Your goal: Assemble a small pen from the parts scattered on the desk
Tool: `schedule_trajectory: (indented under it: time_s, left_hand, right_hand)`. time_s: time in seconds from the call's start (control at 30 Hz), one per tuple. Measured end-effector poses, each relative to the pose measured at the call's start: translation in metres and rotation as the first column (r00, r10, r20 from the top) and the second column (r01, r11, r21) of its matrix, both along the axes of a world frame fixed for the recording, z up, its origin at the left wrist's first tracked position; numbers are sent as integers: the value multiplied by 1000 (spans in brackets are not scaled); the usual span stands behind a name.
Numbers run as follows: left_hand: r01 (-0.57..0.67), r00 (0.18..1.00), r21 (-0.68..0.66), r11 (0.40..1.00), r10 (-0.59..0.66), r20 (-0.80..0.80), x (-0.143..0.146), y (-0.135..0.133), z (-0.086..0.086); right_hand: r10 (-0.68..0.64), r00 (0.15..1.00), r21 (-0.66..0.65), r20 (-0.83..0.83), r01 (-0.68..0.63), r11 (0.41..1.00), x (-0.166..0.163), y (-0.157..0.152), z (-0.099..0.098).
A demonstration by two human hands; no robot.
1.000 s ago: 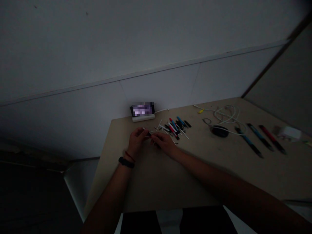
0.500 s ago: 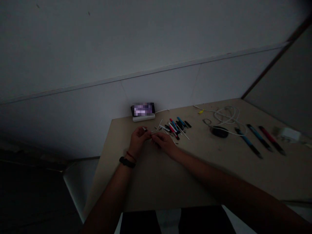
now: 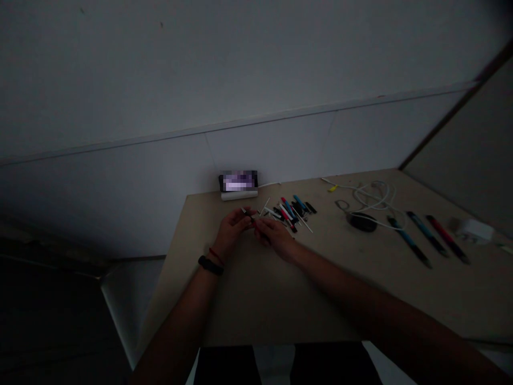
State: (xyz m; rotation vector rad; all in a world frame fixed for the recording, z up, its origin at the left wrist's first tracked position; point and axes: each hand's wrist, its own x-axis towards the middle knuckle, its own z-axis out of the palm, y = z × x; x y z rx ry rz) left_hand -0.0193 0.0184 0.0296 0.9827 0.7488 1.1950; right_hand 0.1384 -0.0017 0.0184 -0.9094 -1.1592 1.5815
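The scene is dim. My left hand (image 3: 232,230) and my right hand (image 3: 274,235) meet over the beige table (image 3: 256,289), fingers pinched together on a small pen part (image 3: 249,215) held between them. A pile of pen parts (image 3: 290,209), red, blue, black and white, lies just beyond my right hand. My left wrist wears a black band and a red cord.
A phone on a white stand (image 3: 238,184) leans at the wall behind the hands. Right of the pile lie a black round object (image 3: 362,221), a coiled white cable (image 3: 372,195), three whole pens (image 3: 427,238) and a white block (image 3: 475,231). The table's left edge is near my left arm.
My hands have stayed together on the small part, shifting slightly toward the pile. The camera has tipped a little, so everything sits lower in view.
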Motion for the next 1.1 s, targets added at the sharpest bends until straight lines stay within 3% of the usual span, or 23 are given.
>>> schedule_trajectory:
  time_s: [0.17,0.37,0.57,0.73,0.9,0.97,1.1]
  left_hand:
    - [-127,991,-3,992,127,-44,1,1,-2]
    - [-143,989,-31,989,141,-47,-1,4,-3]
    - [-25,999,15,1000,26,-45,-4,4,-3]
    - [45,999,72,996,-47,19,-3,-1,0]
    - [189,972,64,980,-196,131,-2,-8,4]
    - [156,977,10,988,-155,149,-1,-7,4]
    - [-17,990,-116,993,33,139,3,0,-2]
  right_hand:
    - [30,998,-28,52,-29,999,0,1,1]
    - [90,996,-53,-19,-91,994,2,3,1]
    - [195,963,-134,-186,-222,966,8,3,-1]
    - [317,889,-185,-330,-390,902,14,1,2]
    - [441,795,-188,-418,-550,814,14,-5,7]
    - [392,823,-212,-411,-505,837,11,-6,7]
    - [128,947,-221,-293,-197,955,2,-6,3]
